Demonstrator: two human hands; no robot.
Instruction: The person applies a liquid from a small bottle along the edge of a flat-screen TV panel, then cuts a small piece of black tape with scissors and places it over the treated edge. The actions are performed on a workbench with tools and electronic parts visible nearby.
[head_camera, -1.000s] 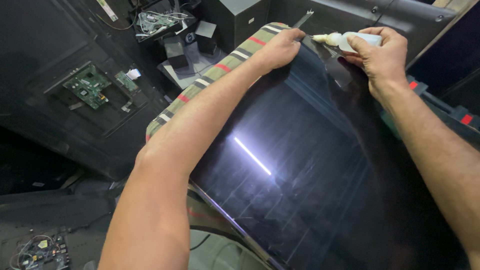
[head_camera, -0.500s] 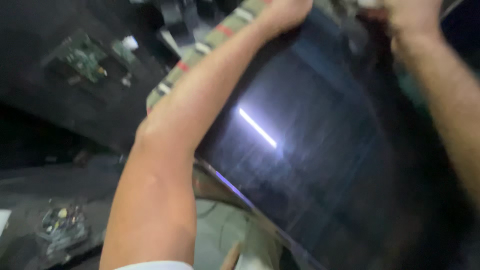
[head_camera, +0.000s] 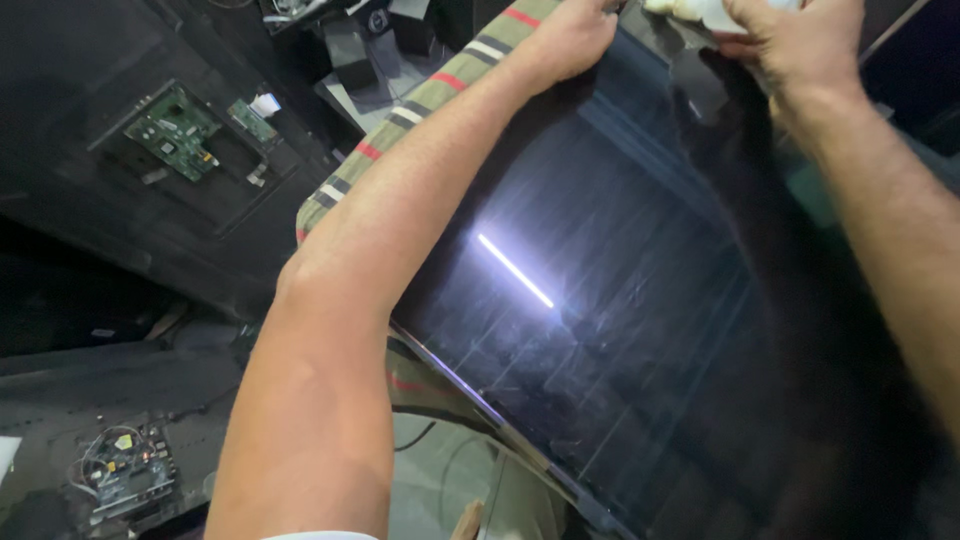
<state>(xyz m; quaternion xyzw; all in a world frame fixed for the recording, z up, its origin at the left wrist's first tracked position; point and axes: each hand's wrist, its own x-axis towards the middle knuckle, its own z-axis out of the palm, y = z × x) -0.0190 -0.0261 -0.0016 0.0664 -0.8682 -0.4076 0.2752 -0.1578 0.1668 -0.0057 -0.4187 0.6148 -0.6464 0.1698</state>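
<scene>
A large dark glossy screen panel (head_camera: 600, 330) lies flat and reflects a strip light. My left hand (head_camera: 572, 35) presses on its far edge, fingers curled over the rim, above a striped green cloth (head_camera: 420, 105) that lies under the panel. My right hand (head_camera: 785, 40) is at the top right and grips a small white squeeze bottle (head_camera: 690, 10), its nozzle pointing left toward my left hand. The top of the bottle is cut off by the frame's edge.
A green circuit board (head_camera: 175, 125) sits in an open dark back cover at the upper left. Another small board with wires (head_camera: 120, 470) lies at the lower left. Dark boxes (head_camera: 350, 50) stand at the top. Cables hang below the panel's near edge.
The view has dropped and moved closer, so both hands now sit at the top edge. The hands keep their places on the panel's far edge and on the bottle.
</scene>
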